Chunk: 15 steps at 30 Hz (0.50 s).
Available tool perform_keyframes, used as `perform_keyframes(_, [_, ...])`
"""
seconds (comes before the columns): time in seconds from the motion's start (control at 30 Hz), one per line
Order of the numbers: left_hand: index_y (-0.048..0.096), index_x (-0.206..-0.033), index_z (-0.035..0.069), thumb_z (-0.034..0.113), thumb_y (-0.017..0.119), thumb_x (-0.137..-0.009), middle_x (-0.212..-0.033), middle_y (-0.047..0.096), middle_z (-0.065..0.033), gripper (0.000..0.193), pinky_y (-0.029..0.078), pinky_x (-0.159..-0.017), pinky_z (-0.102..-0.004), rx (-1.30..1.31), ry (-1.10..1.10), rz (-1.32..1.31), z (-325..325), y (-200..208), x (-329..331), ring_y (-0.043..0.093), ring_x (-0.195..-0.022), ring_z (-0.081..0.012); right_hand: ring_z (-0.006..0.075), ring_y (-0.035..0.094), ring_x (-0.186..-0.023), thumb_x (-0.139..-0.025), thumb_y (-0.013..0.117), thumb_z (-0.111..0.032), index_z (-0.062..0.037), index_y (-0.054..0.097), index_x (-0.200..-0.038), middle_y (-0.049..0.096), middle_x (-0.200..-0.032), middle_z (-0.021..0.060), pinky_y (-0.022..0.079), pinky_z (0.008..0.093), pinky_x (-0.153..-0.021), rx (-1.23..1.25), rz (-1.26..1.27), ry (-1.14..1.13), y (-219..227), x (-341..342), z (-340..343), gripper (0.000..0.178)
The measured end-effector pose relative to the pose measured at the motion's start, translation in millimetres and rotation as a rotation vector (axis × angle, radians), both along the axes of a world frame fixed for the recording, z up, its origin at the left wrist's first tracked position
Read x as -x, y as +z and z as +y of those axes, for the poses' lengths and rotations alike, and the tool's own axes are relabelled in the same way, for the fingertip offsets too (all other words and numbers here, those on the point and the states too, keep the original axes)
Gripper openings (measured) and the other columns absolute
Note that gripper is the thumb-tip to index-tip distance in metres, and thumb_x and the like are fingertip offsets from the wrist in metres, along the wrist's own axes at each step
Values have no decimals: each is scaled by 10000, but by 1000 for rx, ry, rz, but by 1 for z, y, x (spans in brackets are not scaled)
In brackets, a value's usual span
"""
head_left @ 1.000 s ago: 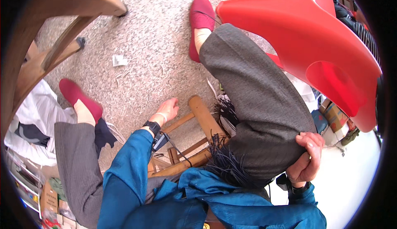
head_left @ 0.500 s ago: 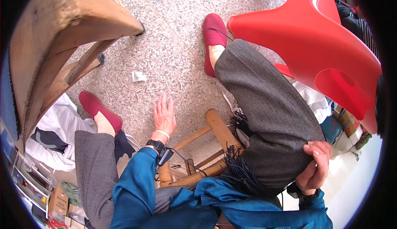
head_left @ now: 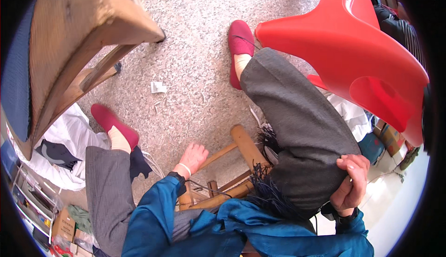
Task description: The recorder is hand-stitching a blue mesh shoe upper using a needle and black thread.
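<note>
- Left hand [head_left: 193, 156]: I log it open, fingers spread, reaching down beside the wooden stool frame [head_left: 241, 145]; nothing grasped yet.
- Right hand [head_left: 351, 182]: closed, gripping grey trouser knee [head_left: 297, 131].

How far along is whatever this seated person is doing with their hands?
Nothing looks finished. The right hand grips the grey trouser knee. The left hand hangs open and empty between the legs, above the wooden stool frame. A paper scrap lies untouched on the speckled floor.

Speckled stone floor [head_left: 195, 39], paper scrap [head_left: 158, 87], 2 red shoes [head_left: 240, 43]
</note>
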State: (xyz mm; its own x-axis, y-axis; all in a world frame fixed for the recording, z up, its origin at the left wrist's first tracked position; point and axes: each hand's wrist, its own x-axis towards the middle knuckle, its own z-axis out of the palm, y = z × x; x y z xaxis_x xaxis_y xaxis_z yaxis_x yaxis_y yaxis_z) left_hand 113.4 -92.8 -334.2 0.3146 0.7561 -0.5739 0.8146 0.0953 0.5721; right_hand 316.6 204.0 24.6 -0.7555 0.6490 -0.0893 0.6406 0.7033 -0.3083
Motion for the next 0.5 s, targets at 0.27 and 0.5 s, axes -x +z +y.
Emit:
perform_keyframes(0.27, [619,-982,56,105,568,-823,-1043,626,-106,174,464,-888,-459,-65,338,-174,97,-34,3,603,-1036,-287,307,651,-760,-857,459,24,-27,505,-1166,683,-905,139,489,446,-715,-3,31,-14,-3,-4,1,316])
perform_keyframes(0.5, [554,-1309,37,160,596,-833,-1566,296,-104,493,315,-1110,-481,-311,-51,168,132,-31,-32,276,-1439,-279,302,647,-744,-813,442,55,-24,503,-1172,678,-898,143,484,436,-687,-6,-4,-29,-3,-4,7,373])
